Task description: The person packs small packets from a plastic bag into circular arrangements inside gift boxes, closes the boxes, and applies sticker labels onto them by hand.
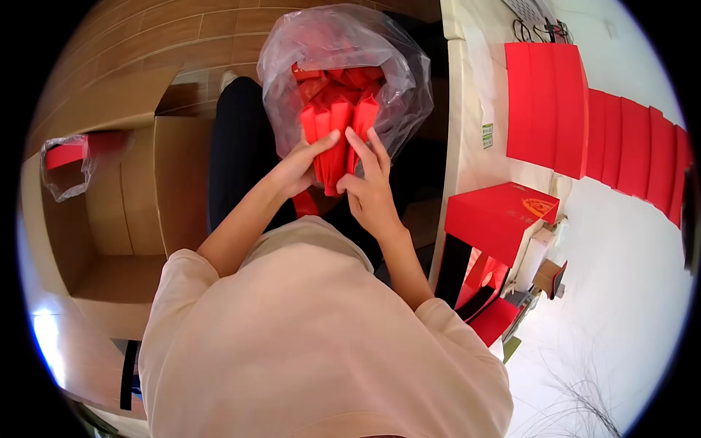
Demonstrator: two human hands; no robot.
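Observation:
A bundle of several slim red packets (334, 150) stands on edge between my two hands, just in front of my body. My left hand (298, 166) grips its left side, the thumb lying across the packets and the other fingers hidden behind. On the right side my right hand (371, 186) is closed around the packets, with two fingertips pressed on the rightmost ones. Right behind the bundle, a clear plastic bag (409, 77) gapes open. More red packets (339, 84) lie loosely heaped inside it.
An open cardboard box (135, 190) stands to my left, with a piece of clear plastic (69, 171) over its edge. Along the table (475, 95) on my right are a red box (500, 212) and several red boxes (544, 106) in a row. Black cables (540, 31) lie farther back.

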